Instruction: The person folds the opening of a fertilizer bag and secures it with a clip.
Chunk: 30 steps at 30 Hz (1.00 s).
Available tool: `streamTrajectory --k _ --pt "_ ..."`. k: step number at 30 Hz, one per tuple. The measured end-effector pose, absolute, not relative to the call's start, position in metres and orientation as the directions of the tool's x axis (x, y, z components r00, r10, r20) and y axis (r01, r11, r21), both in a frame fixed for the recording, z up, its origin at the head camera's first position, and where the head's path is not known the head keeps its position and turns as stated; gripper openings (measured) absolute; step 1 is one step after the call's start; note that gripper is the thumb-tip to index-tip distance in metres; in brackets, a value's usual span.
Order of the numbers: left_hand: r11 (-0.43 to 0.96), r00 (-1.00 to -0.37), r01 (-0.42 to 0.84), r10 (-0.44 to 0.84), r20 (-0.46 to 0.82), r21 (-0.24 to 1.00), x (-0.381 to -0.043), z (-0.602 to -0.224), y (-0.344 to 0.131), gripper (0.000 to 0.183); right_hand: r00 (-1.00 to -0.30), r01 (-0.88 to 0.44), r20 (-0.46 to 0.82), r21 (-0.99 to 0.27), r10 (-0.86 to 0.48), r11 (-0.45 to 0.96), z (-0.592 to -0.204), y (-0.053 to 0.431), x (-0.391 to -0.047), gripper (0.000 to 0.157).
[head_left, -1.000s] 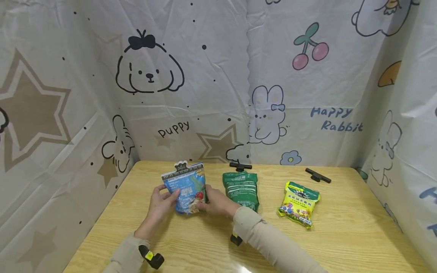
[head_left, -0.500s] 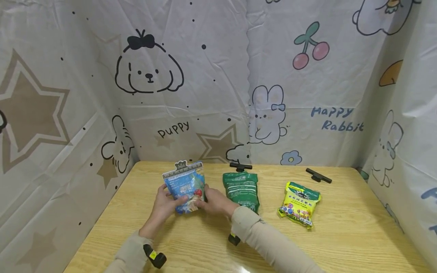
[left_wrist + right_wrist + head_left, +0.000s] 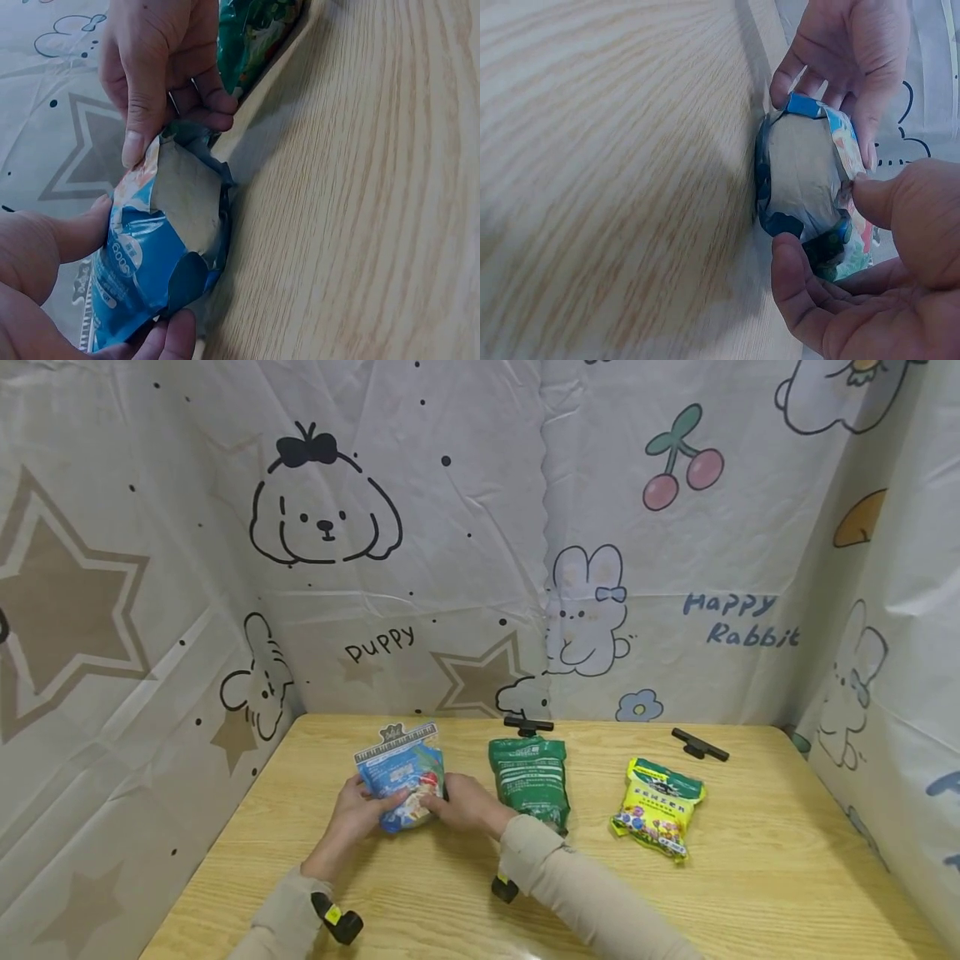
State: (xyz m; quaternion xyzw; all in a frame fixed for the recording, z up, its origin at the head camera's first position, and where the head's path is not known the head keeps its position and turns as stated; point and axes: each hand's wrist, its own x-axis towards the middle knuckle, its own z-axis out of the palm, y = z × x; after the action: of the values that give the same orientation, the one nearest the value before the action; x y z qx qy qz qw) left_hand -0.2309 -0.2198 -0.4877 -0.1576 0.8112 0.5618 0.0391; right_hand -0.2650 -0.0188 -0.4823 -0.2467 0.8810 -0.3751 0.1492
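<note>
1. Closest to the camera, the left sleeve [image 3: 281, 914] and right sleeve [image 3: 588, 889] came in from the bottom edge, forearms angling inward, with a little black wrist camera [image 3: 337, 918] strapped to the left one.
2. Left hand [image 3: 354, 814] had a proper grip on the blue bag [image 3: 397, 785]: thumb laid across the printed front, fingers bent round behind the side.
3. Right hand [image 3: 467, 804] mirrored it from the other side, thumb pressed on the front near the lower corner, fingers tucked behind. So both grips were narrow, closed on the same bag.
4. The bag itself sat between the two hands over the left half of the table [image 3: 787, 877], top leaning away, its pale bottom end facing the wrist cams. Couldn't tell if it touched the wood. A piano-key strip [image 3: 397, 742] ran along its top edge.
5. Yellow bag [image 3: 658, 806] lay off to the right, and a green bag [image 3: 528, 781] just beside the right hand.
6. Farther back: two black clips [image 3: 700, 745], then the cartoon backdrop [image 3: 465, 585].
</note>
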Motion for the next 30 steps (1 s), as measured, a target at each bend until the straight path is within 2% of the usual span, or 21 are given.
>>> streamTrajectory --k 9,17,30 --pt "0.329 -0.947 -0.312 -0.184 -0.263 0.892 -0.234 -0.487 -0.221 0.084 -0.867 -0.191 -0.152 -0.777 -0.474 0.599 -0.481 -0.023 -0.262 0.035" --pt "0.33 -0.951 -0.301 -0.175 -0.255 0.895 -0.238 -0.492 -0.223 0.078 -0.874 -0.184 -0.144 -0.787 -0.465 0.589 -0.485 -0.026 -0.261 0.035" --pt "0.326 -0.939 -0.337 -0.18 -0.292 0.883 -0.246 -0.492 -0.226 0.061 -0.894 -0.19 -0.147 -0.733 -0.424 0.654 -0.486 -0.035 -0.265 0.033"
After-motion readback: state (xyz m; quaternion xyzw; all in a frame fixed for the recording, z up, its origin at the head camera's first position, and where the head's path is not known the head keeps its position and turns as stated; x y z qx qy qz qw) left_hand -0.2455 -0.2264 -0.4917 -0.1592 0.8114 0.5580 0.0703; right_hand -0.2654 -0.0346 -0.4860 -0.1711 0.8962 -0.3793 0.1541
